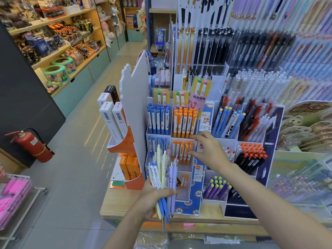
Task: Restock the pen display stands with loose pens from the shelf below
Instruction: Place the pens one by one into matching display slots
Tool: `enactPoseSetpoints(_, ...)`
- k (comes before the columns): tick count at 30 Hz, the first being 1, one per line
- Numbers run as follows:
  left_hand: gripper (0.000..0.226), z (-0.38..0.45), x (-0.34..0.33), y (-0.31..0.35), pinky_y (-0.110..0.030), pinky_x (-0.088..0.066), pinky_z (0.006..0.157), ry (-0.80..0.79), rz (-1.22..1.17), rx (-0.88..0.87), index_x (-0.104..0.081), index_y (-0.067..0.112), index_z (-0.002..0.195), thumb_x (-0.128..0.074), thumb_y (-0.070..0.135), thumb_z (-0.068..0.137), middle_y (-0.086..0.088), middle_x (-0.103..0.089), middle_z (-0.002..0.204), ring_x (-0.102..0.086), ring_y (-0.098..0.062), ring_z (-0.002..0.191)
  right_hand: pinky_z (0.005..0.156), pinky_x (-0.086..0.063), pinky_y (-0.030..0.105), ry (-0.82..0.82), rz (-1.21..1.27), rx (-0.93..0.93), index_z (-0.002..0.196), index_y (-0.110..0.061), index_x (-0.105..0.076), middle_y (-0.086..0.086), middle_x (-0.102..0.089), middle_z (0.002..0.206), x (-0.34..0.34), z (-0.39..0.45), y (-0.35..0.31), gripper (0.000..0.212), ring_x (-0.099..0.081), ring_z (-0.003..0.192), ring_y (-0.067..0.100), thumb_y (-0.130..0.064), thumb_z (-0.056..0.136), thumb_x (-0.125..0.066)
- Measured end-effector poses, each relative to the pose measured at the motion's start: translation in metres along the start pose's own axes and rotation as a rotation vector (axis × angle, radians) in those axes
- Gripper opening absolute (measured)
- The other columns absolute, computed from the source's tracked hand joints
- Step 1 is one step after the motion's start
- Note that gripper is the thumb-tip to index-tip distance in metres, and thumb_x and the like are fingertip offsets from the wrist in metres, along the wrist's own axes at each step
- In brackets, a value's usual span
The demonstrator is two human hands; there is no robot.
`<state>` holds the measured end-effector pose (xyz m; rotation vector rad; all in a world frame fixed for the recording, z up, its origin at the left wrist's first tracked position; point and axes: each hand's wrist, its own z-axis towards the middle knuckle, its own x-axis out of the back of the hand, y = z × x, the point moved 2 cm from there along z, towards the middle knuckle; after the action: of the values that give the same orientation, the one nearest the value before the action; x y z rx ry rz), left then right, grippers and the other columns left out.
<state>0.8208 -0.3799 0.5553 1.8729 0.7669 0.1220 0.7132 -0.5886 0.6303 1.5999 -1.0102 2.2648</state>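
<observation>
My left hand (152, 196) grips a bundle of loose pens (164, 175), blue, cream, lilac and clear, held upright in front of the white tiered pen stand (159, 135). My right hand (208, 151) reaches over to the stand with fingers spread, its fingertips at the orange pens of the middle compartment (181, 153). It holds nothing that I can see. Above sit full compartments of orange pens (185, 123) and blue pens (158, 121). The lowest orange compartment (184, 182) holds only two or three pens.
To the right stand compartments of purple pens (218, 188) and black-and-orange pens (251, 157). An orange box display (122, 141) sits to the left on the wooden counter (115, 205). A red fire extinguisher (30, 144) stands on the aisle floor, and a wire rack with pink items (12, 194) is at lower left.
</observation>
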Motion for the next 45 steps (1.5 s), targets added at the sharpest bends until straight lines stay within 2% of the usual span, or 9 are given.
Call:
enactPoseSetpoints(8, 0.065, 0.000, -0.004, 0.000, -0.043, -0.059, 0.082, 0.008, -0.012, 0.014, -0.059, 0.004, 0.121, -0.083, -0.012, 0.062, -0.018, -0.073, 0.095, -0.073, -0.035, 0.091, 0.077, -0.054, 0.036, 0.022, -0.021, 0.026, 0.117, -0.025, -0.069, -0.005, -0.060, 0.107, -0.005, -0.007, 0.001, 0.030, -0.057, 0.089, 0.013, -0.029, 0.087, -0.072)
enactPoseSetpoints(12, 0.053, -0.001, -0.007, 0.004, -0.040, -0.060, 0.079, 0.019, -0.003, 0.004, -0.059, 0.003, 0.120, -0.073, -0.019, 0.074, -0.012, -0.075, 0.089, -0.074, -0.032, 0.089, 0.078, -0.049, 0.025, 0.062, 0.028, 0.017, 0.125, -0.025, -0.063, -0.009, -0.054, 0.106, -0.003, -0.014, -0.004, 0.037, -0.051, 0.087, 0.006, -0.030, 0.089, -0.070)
enactPoseSetpoints(18, 0.062, -0.003, -0.019, 0.015, -0.047, -0.058, 0.091, 0.049, 0.041, -0.047, -0.062, 0.011, 0.119, -0.084, -0.004, 0.063, -0.012, -0.074, 0.100, -0.072, -0.032, 0.098, 0.075, -0.049, 0.016, -0.022, 0.416, 0.026, 0.110, -0.028, -0.071, -0.011, -0.061, 0.098, 0.019, -0.029, -0.055, 0.021, -0.058, 0.084, 0.002, -0.035, 0.091, -0.066)
enactPoseSetpoints(23, 0.069, -0.011, -0.035, 0.026, -0.041, -0.059, 0.087, 0.056, 0.098, -0.146, -0.058, 0.016, 0.123, -0.082, -0.006, 0.063, -0.007, -0.074, 0.108, -0.071, -0.025, 0.104, 0.073, -0.037, 0.004, -0.066, 0.319, 0.110, 0.104, -0.031, -0.072, -0.013, -0.055, 0.099, 0.027, -0.040, -0.084, 0.024, -0.050, 0.085, -0.007, -0.042, 0.083, -0.073)
enactPoseSetpoints(29, 0.075, -0.021, -0.040, 0.028, -0.029, -0.060, 0.073, 0.140, 0.135, -0.183, -0.054, 0.023, 0.125, -0.083, -0.004, 0.062, -0.002, -0.071, 0.111, -0.070, -0.016, 0.099, 0.074, -0.041, 0.022, -0.034, 0.160, 0.035, 0.085, -0.028, -0.073, -0.014, -0.055, 0.089, 0.023, -0.044, -0.101, 0.030, -0.050, 0.087, 0.001, -0.057, 0.075, -0.074)
enactPoseSetpoints(31, 0.085, -0.024, -0.040, 0.028, -0.035, -0.061, 0.079, 0.147, 0.138, -0.190, -0.051, 0.021, 0.132, -0.086, 0.004, 0.056, -0.003, -0.070, 0.117, -0.069, -0.018, 0.106, 0.071, -0.046, 0.026, -0.027, 0.164, -0.003, 0.074, -0.027, -0.069, -0.014, -0.057, 0.082, 0.019, -0.045, -0.107, 0.029, -0.052, 0.082, 0.004, -0.056, 0.075, -0.075)
enactPoseSetpoints(34, 0.091, -0.028, -0.036, 0.027, -0.046, -0.060, 0.087, 0.144, 0.146, -0.201, -0.050, 0.024, 0.136, -0.087, 0.003, 0.055, 0.000, -0.071, 0.119, -0.069, -0.019, 0.109, 0.069, -0.051, 0.029, -0.067, 0.238, -0.081, 0.070, -0.028, -0.067, -0.011, -0.062, 0.079, 0.009, -0.047, -0.111, 0.026, -0.057, 0.078, 0.004, -0.050, 0.078, -0.076)
enactPoseSetpoints(39, 0.083, -0.032, -0.029, 0.024, -0.035, -0.060, 0.084, 0.120, 0.101, -0.203, -0.052, 0.026, 0.129, -0.081, -0.014, 0.062, -0.001, -0.072, 0.113, -0.070, -0.014, 0.102, 0.062, -0.049, 0.025, -0.100, 0.303, -0.162, 0.067, -0.026, -0.068, -0.012, -0.064, 0.065, 0.002, -0.044, -0.115, 0.025, -0.058, 0.066, 0.000, -0.046, 0.080, -0.076)
enactPoseSetpoints(45, 0.079, -0.030, -0.020, 0.023, -0.039, -0.060, 0.085, 0.073, 0.108, -0.129, -0.056, 0.022, 0.126, -0.083, -0.014, 0.061, -0.005, -0.074, 0.107, -0.071, -0.021, 0.100, 0.063, -0.053, 0.030, -0.103, 0.306, -0.178, 0.067, -0.024, -0.068, -0.012, -0.062, 0.062, -0.003, -0.041, -0.121, 0.027, -0.060, 0.064, 0.004, -0.043, 0.086, -0.071)
